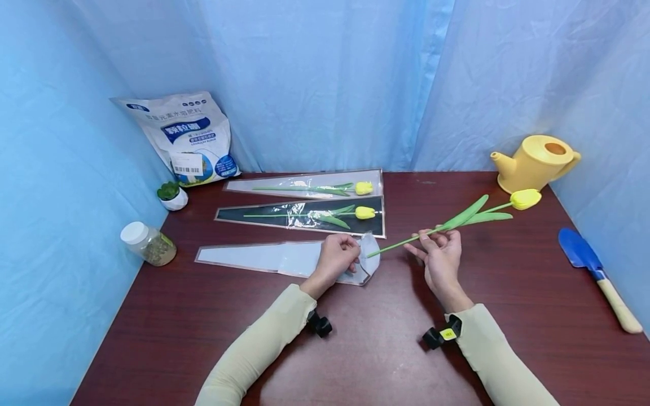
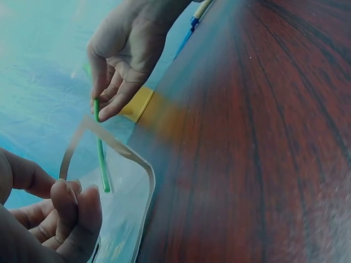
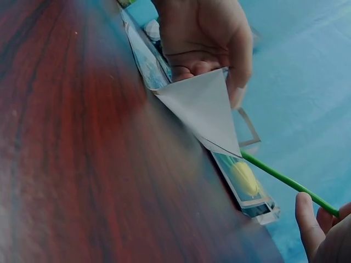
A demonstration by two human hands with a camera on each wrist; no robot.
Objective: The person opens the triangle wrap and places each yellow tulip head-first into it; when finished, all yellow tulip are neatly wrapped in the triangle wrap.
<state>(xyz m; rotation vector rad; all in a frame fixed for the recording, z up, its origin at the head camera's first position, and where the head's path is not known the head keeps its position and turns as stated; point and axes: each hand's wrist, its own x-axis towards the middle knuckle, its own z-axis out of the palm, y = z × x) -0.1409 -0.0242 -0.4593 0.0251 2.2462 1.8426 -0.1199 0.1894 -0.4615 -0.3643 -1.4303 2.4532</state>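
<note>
My left hand (image 1: 336, 258) pinches the raised mouth of a white flower sleeve (image 1: 254, 257) with a clear front, which lies nearest me on the table. Between thumb and fingers, my right hand (image 1: 440, 262) holds an artificial yellow tulip (image 1: 525, 199) by its green stem. The bloom points up and right; the lower stem end (image 2: 104, 175) reaches into the sleeve's open mouth in the left wrist view. Behind lie a black sleeve (image 1: 228, 213) and another white sleeve (image 1: 241, 184), each with a yellow tulip inside. The right wrist view shows the sleeve's white back panel (image 3: 200, 107) bent up.
At the left stand a fertilizer bag (image 1: 188, 138), a small potted succulent (image 1: 174, 197) and a lidded jar (image 1: 149, 243). A yellow watering can (image 1: 533, 163) stands back right, with a blue trowel (image 1: 584, 254) by the right edge. Blue curtains (image 1: 325, 84) surround the dark wooden table (image 1: 376, 349).
</note>
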